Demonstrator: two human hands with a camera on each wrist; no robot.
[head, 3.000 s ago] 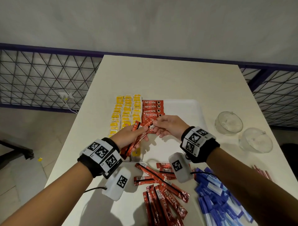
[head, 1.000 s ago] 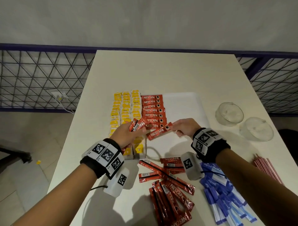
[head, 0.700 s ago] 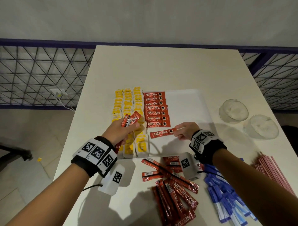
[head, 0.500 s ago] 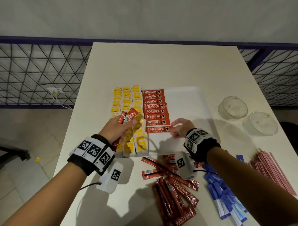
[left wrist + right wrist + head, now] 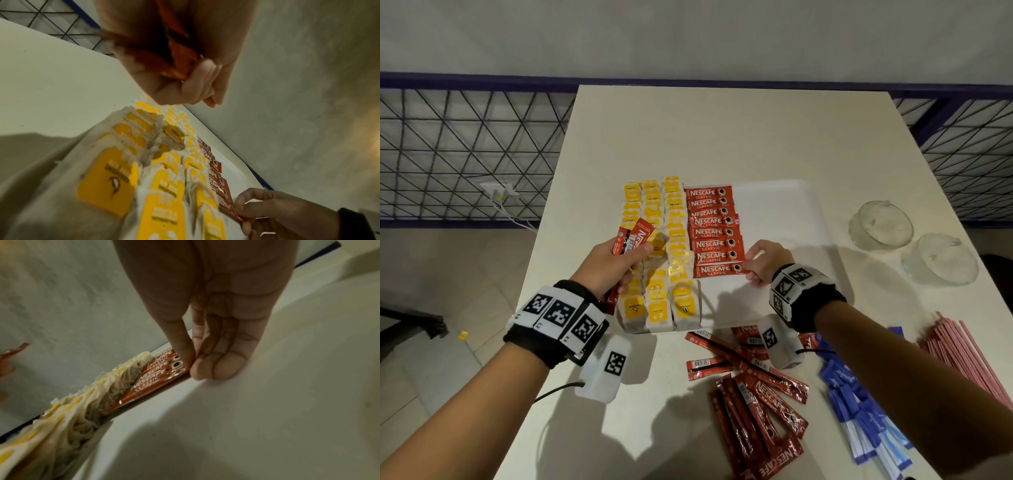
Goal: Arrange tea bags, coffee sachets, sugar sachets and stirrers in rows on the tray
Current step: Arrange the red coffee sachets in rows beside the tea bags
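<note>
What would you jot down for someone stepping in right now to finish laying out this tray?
Left hand grips a few spare coffee sachets above the tea bags.
Right hand pinches the end of the nearest coffee sachet, which lies flat in its row on the tray.
Done: three tea bag rows; eight coffee sachets laid.
Left: loose coffee sachets, blue sugar sachets and pink stirrers, all on the table in front of the tray.

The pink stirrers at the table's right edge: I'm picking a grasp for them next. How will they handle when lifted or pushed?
The pink stirrers look thin and long, so probably very light and a bit bendy. Lying loose in a fanned bundle on the table, they would likely scatter or roll if pushed sideways. Gripping the bunch probably beats pinching singles.
</note>
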